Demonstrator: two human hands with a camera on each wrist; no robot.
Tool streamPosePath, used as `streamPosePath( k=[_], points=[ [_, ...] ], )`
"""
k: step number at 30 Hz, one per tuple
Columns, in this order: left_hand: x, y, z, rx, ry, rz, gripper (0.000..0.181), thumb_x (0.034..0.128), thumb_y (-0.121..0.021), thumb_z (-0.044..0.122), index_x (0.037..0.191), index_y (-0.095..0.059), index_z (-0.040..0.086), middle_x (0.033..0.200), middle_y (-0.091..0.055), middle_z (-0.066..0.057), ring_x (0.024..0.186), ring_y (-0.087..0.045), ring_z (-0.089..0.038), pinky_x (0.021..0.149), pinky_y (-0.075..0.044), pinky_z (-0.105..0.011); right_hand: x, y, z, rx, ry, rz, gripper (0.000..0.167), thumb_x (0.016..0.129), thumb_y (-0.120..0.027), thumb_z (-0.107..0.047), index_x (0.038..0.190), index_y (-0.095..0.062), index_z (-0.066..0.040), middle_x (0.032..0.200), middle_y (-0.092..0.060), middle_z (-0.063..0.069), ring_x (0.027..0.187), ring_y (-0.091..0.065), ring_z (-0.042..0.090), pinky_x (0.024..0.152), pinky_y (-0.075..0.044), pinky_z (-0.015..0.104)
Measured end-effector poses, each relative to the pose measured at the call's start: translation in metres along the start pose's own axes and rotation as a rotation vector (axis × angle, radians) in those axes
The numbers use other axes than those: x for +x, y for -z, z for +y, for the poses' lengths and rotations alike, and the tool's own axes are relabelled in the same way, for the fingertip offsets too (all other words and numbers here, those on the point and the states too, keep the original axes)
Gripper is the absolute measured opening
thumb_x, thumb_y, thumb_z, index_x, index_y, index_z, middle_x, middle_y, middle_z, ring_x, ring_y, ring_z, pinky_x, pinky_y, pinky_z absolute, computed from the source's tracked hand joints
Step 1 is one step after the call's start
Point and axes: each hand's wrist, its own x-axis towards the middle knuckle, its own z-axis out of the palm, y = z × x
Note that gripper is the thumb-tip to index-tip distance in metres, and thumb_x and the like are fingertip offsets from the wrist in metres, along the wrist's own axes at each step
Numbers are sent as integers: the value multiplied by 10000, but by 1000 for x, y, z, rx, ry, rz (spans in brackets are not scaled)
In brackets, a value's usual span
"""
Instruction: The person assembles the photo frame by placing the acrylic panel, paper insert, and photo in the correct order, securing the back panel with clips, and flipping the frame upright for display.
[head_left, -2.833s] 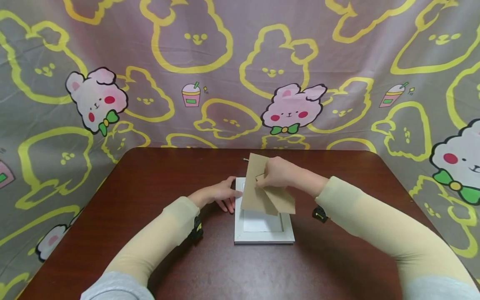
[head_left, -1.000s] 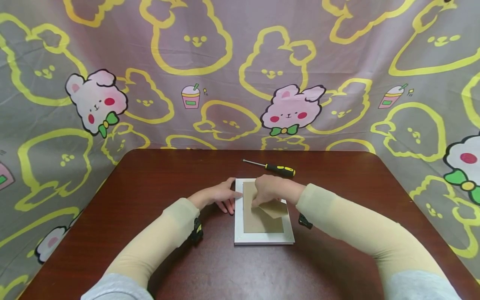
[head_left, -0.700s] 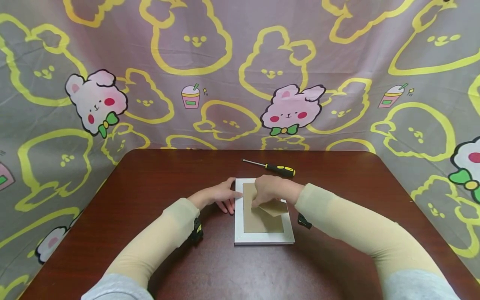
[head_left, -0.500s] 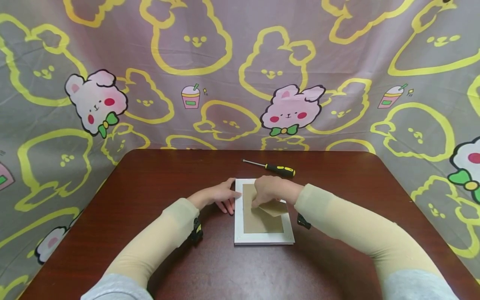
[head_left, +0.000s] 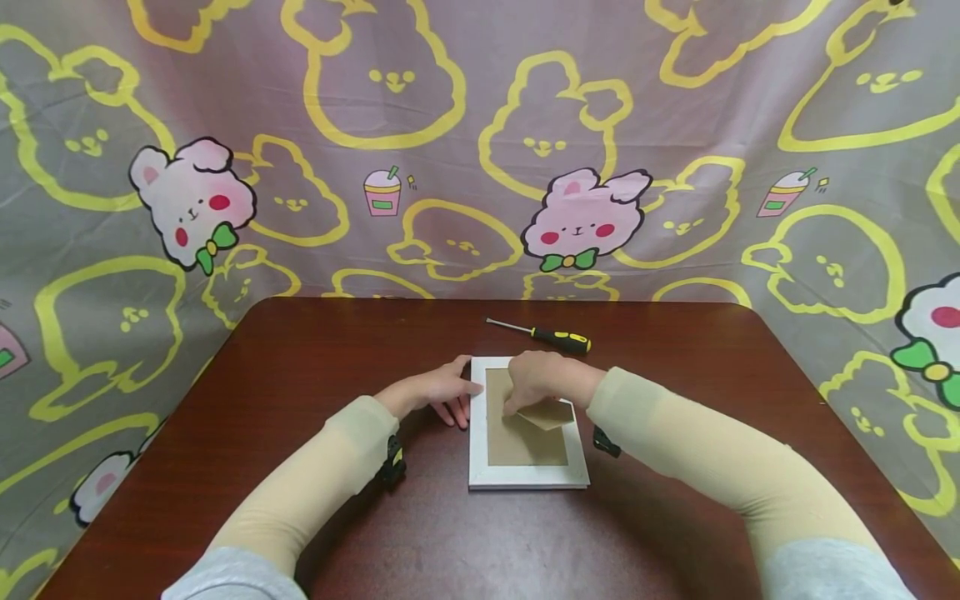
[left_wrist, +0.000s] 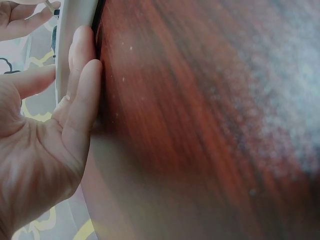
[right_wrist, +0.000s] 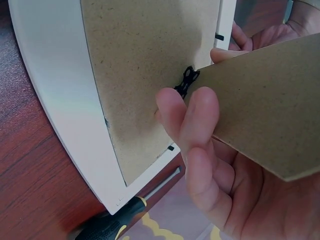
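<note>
A white picture frame (head_left: 529,476) lies flat on the table, back side up. Its brown backing board (head_left: 525,450) sits inside the frame's opening, with a stand leg (head_left: 551,414) raised from it. My right hand (head_left: 540,379) pinches this stand leg between thumb and fingers, over the board's middle. A small black hinge (right_wrist: 188,80) joins leg and board in the right wrist view. My left hand (head_left: 444,388) steadies the frame's left edge: its thumb rests on the top face, its fairly straight fingers (left_wrist: 82,100) lie along the side.
Behind the frame lies a screwdriver (head_left: 558,338) with a black and yellow handle, its tip pointing left. Small black tabs (right_wrist: 219,37) stand on the frame's inner edge. The dark red-brown table (head_left: 337,350) ends at a patterned curtain (head_left: 450,167).
The backing board, earlier held tilted above the frame by my right hand, has come down into the opening. The screwdriver has come into full view. My left hand stays put.
</note>
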Motion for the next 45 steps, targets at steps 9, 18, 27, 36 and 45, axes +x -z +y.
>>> streamPosePath(
  k=[9,18,27,36,45],
  points=[
    [0,-2,-1,11,-6,26,768,961,-595,246,1509,-86,69,637,-627,-135,511,-644,-209,450,-511,-299,1,-2,0,4,2,-10,384,777,-754,-454,722,-563,-126,652,-540,-5,530,-525,129,476,-417,281],
    [-1,-12,2,144,-24,136,923,849,-737,346,1468,-139,11,605,-631,-144,444,-605,-173,430,-513,-318,1,-2,1,-22,16,6,369,787,-732,-456,717,-566,-135,661,-525,-16,572,-499,130,513,-386,299],
    [-4,-14,5,141,-19,157,903,853,-740,324,1461,-150,11,579,-610,-129,424,-586,-163,420,-505,-312,0,-4,0,-75,14,23,373,777,-724,-480,712,-582,-141,694,-551,-14,618,-522,147,597,-438,355],
    [-3,-15,6,150,-13,161,901,858,-735,308,1464,-143,1,570,-603,-125,416,-574,-156,425,-511,-318,-2,-6,0,-143,12,26,401,798,-688,-540,694,-571,-172,656,-555,-35,566,-532,122,588,-422,334],
    [-2,-15,5,156,-11,160,917,862,-732,320,1477,-131,1,582,-610,-130,419,-576,-154,432,-515,-322,-1,-16,3,-194,39,64,408,804,-679,-558,762,-596,-161,663,-560,-42,623,-512,112,762,-501,440]
  ],
)
